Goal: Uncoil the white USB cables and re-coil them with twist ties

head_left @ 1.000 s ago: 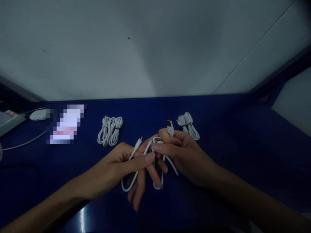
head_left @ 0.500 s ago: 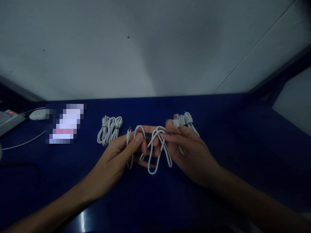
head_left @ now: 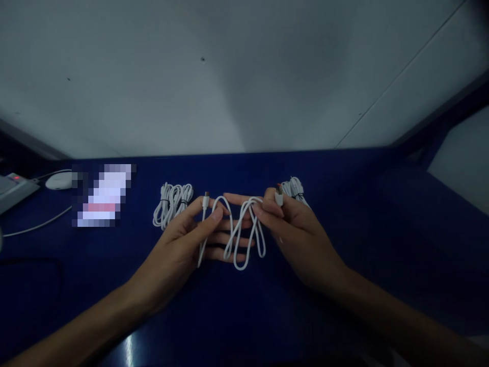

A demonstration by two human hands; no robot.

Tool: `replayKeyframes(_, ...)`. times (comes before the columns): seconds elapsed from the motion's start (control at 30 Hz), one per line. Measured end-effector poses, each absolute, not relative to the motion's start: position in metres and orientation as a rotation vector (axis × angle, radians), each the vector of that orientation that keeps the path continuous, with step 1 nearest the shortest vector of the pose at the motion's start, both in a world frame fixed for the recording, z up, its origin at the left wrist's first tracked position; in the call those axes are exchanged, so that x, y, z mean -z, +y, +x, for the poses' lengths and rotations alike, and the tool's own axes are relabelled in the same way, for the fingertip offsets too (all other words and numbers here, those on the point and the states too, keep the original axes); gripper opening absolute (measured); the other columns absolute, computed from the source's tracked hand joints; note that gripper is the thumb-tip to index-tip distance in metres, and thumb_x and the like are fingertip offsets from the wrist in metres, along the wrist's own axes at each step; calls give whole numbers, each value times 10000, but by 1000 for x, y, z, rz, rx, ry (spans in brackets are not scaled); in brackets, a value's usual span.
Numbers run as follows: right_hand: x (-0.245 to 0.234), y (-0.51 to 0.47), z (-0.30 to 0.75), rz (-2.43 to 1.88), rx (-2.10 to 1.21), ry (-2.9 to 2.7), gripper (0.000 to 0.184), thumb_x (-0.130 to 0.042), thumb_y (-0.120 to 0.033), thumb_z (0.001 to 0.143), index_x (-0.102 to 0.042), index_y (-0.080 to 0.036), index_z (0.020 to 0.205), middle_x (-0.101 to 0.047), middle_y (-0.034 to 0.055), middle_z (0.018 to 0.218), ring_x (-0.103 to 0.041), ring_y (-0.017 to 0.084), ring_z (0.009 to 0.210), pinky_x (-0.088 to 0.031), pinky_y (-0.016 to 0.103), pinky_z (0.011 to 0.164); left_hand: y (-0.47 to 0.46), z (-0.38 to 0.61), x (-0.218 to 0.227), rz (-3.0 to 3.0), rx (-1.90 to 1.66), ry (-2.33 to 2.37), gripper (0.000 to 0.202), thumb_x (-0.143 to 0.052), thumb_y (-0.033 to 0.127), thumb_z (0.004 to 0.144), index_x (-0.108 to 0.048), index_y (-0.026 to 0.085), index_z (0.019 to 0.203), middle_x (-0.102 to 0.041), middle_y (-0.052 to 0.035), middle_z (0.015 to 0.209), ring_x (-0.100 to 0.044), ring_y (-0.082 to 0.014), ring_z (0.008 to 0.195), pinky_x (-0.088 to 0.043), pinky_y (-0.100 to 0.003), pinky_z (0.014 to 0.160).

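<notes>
White cable hangs in several loose loops between the two hands, held just above the table. The left hand pinches it between thumb and forefinger close to its small plug, which sticks up past the fingertips, while the other fingers lie stretched out flat behind the loops. The right hand pinches the other end between thumb and forefinger, with the wider plug poking up above the knuckles; its remaining fingers curl inward. The loops droop below both pinches and overlap one another between the hands. Just beyond the left hand's fingertips lies a tied bundle of cables, flat on the dark blue table. Just behind the right hand lies a second tied bundle, partly hidden by the fingers. Further out to the left of the first bundle sits a blurred patch, then a white mouse and, at the far edge, a grey device with a red light. A pale wall rises behind the table.
</notes>
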State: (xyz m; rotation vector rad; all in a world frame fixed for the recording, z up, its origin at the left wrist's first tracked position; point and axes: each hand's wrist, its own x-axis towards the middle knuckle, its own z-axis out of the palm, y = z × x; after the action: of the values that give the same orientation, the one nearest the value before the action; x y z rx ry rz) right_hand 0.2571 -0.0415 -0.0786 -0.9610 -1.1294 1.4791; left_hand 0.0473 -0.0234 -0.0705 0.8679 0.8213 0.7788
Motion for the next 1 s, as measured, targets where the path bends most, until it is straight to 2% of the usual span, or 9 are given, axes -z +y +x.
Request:
replayKeyframes(0.13,77,-42,256,-989,-1452,-1132,338,-674,-286,1093,-529,-244,790,-790,4,1149,-748,202,1111,-577,374,1043,-22,48,68,815,-701,803,253,-698,284,1097,-709,187,1330,-772,-189,1357,-809,-338,1152,-731,-426,851)
replayKeyframes(0.27,77,-40,256,-984,-1484,-1086,317,-694,-303,1086,-557,-237,807,-788,26,1147,-757,206,1076,-591,386,1028,-22,45,69,834,-627,775,392,-778,209,1039,-676,206,1417,-736,-177,1431,-771,-358,1243,-712,-476,946)
replayKeyframes(0.37,79,-39,256,-961,-1506,-1053,325,-698,-292,1083,-542,-236,804,-758,8,1036,-739,178,993,-595,354,991,-22,44,69,863,-618,734,399,-764,160,1031,-682,185,1421,-734,-185,1412,-759,-377,1258,-699,-509,978)
replayKeyframes(0.47,82,-39,257,-965,-1483,-1046,350,-710,-290,1074,-512,-235,791,-685,-23,876,-681,145,835,-591,297,868,-21,44,68,877,-623,709,334,-713,184,1060,-709,165,1393,-745,-186,1359,-755,-393,1252,-694,-535,984)
replayKeyframes(0.6,83,-40,256,-992,-1468,-1057,364,-720,-311,1069,-515,-231,780,-579,-44,776,-607,125,737,-552,251,735,-21,45,66,872,-640,698,353,-672,184,1079,-704,202,1430,-746,-170,1360,-763,-372,1231,-703,-498,958)
replayKeyframes(0.7,80,-40,256,-1030,-1432,-1090,351,-723,-313,1063,-555,-226,767,-558,-48,748,-587,118,698,-554,253,715,-23,45,66,855,-644,720,350,-623,208,1113,-693,227,1455,-725,-173,1422,-768,-349,1219,-702,-487,956)
replayKeyframes(0.8,75,-40,255,-1067,-1403,-1132,321,-719,-311,1054,-615,-223,763,-661,-20,811,-666,144,765,-599,295,772,-24,45,66,840,-656,736,312,-597,254,1135,-705,225,1426,-735,-175,1405,-773,-339,1200,-706,-492,947)
replayKeyframes(0.9,71,-41,255,-1074,-1419,-1121,263,-742,-331,1033,-672,-222,804,-791,36,1012,-764,201,920,-638,345,836,-24,47,65,816,-643,763,275,-570,268,1146,-720,212,1370,-769,-177,1316,-780,-331,1164,-718,-507,918)
replayKeyframes(1.0,71,-41,255,-1079,-1415,-1101,304,-784,-348,1010,-631,-218,782,-829,70,1170,-798,252,1053,-656,397,914,-25,49,65,805,-609,792,306,-526,338,1166,-713,204,1369,-793,-187,1200,-790,-340,1126,-727,-530,883)
